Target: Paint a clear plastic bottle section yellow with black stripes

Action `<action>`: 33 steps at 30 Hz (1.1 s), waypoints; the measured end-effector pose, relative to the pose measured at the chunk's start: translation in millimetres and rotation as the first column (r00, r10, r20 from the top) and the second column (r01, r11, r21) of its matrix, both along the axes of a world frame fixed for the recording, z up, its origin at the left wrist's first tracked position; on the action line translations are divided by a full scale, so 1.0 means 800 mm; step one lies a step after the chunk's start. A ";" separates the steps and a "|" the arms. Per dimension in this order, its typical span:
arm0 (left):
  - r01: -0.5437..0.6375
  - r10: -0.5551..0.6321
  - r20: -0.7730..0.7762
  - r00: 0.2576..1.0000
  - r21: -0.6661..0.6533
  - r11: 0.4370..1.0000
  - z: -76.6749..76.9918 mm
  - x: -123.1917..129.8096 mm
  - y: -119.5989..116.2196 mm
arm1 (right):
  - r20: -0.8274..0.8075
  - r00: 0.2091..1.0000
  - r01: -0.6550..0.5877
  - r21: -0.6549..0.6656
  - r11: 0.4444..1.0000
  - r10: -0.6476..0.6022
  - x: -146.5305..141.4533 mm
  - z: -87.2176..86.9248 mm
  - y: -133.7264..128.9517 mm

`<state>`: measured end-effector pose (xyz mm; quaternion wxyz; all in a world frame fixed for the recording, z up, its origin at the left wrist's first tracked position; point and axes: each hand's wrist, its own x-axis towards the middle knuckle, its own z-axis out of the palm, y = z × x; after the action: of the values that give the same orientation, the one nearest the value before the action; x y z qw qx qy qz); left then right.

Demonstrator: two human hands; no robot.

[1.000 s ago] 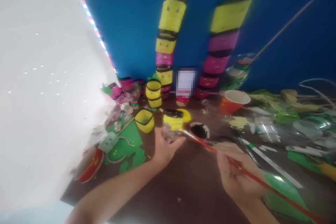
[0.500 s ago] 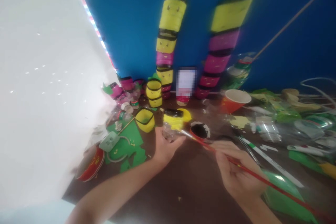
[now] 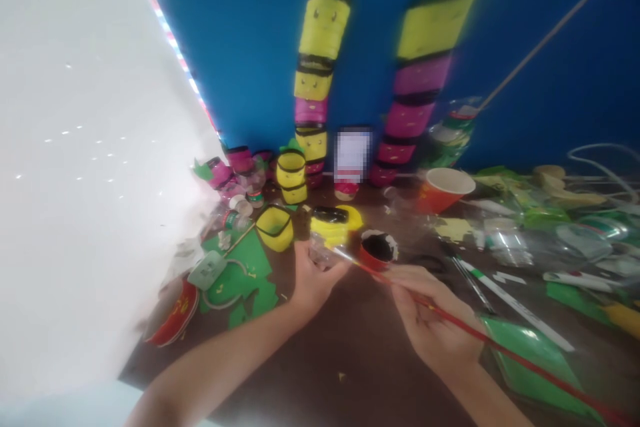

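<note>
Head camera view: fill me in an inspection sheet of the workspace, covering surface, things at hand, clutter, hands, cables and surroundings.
Surface: brown tabletop, with small scraps on it.
Things at hand: plastic container, yellow toward its far end, clear at its near end; red-handled brush, tip at the container, contact unclear; small red cup, dark inside.
Clutter: green paper and red tub on the left; clear bottle piece and green plastic sheet on the right.
Hands: left hand around the container's clear part; right hand gripping the brush.
Cables: thin white loop at right; cannot tell whether it is a cable.
Surroundings: blue wall behind, two yellow-and-pink stacks in front of it.
</note>
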<state>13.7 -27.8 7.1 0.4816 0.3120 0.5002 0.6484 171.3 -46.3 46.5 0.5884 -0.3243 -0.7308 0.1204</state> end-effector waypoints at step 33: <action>-0.002 -0.003 -0.102 0.995 -0.053 0.999 0.002 -0.005 0.004 | -0.224 0.964 0.116 -0.143 0.983 -0.146 0.010 -0.003 0.004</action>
<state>9.4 -24.6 8.7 0.4638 0.3320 0.5413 0.6178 179.1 -42.9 44.2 0.6548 -0.3929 -0.6242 0.1650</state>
